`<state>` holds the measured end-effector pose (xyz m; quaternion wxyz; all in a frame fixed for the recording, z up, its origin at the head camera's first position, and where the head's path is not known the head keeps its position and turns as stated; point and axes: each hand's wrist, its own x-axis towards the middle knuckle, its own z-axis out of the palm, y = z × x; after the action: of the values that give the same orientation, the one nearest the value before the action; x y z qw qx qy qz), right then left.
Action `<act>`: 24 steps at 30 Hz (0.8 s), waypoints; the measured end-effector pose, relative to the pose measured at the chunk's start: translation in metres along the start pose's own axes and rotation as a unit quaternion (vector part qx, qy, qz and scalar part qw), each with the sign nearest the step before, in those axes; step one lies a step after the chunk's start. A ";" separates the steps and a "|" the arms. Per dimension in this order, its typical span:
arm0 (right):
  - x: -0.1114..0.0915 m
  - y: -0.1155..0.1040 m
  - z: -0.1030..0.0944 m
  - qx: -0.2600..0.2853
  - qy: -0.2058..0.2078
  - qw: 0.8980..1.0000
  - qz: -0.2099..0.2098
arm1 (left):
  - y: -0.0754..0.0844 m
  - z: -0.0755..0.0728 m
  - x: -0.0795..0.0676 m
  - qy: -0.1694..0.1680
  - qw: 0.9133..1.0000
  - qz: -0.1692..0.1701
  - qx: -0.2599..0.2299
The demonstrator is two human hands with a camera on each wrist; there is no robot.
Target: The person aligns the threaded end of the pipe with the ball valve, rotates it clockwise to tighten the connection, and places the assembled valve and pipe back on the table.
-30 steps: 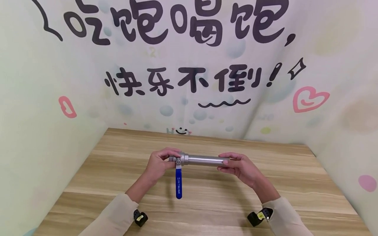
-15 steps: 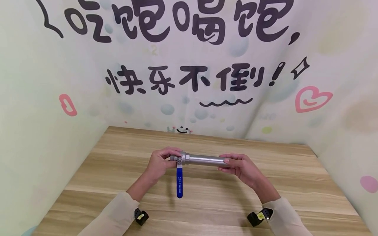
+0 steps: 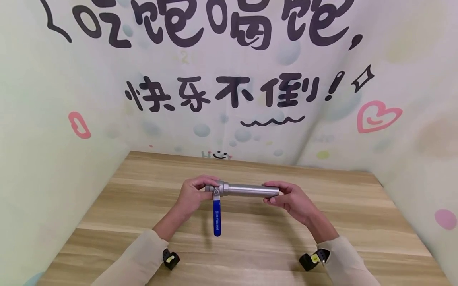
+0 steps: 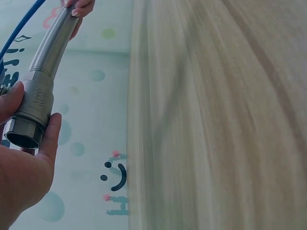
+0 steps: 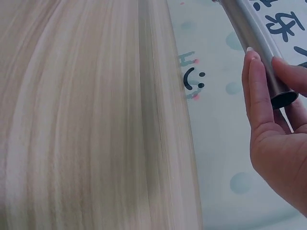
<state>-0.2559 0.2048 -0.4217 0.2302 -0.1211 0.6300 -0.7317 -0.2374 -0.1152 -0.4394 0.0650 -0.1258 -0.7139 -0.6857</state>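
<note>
A metal ball valve with a blue lever handle is joined to a straight steel pipe. Both are held level above the wooden table, the lever hanging toward the person. My left hand grips the valve body between thumb and fingers, and its open hexagonal end faces the palm in the left wrist view. At the pipe's far right end, my right hand holds the tube with fingers behind and thumb in front. The right wrist view shows the pipe's hollow end close to that palm.
The wood-grain table lies below the hands. A printed white backdrop rises behind it and on both sides. Each sleeve carries a black wrist camera, left and right.
My right thumb has slid down from the front of the pipe to its lower side, so the pipe's end now shows. My left hand keeps its grip on the valve.
</note>
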 end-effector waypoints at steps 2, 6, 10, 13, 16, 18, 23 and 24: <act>0.000 0.000 0.000 0.000 0.003 1.000 0.000 | 0.000 0.000 0.000 0.001 1.000 -0.001 -0.001; -0.001 0.000 -0.001 0.012 0.012 1.000 -0.001 | 0.001 0.000 0.001 -0.001 1.000 -0.002 0.000; -0.001 0.001 0.000 0.030 0.019 0.999 -0.002 | 0.001 0.000 0.001 -0.003 1.000 -0.001 -0.001; -0.001 0.001 0.001 0.046 0.024 0.999 -0.003 | 0.002 0.000 0.001 -0.003 1.000 0.000 -0.002; -0.001 0.002 0.001 0.052 0.028 0.998 -0.006 | 0.002 0.000 0.001 -0.002 1.000 -0.001 -0.002; -0.001 0.002 0.001 0.051 0.030 0.998 -0.007 | 0.003 0.001 0.001 -0.001 1.000 -0.001 -0.002; 0.000 0.001 0.001 0.050 0.029 0.998 -0.006 | 0.003 0.001 0.000 0.000 1.000 -0.002 -0.002; -0.001 0.001 0.001 0.050 0.028 0.998 -0.005 | 0.003 0.001 0.000 0.000 1.000 -0.001 -0.002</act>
<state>-0.2548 0.2042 -0.4227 0.2146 -0.0916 0.5980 -0.7668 -0.2367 -0.1142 -0.4364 0.0639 -0.1247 -0.7127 -0.6874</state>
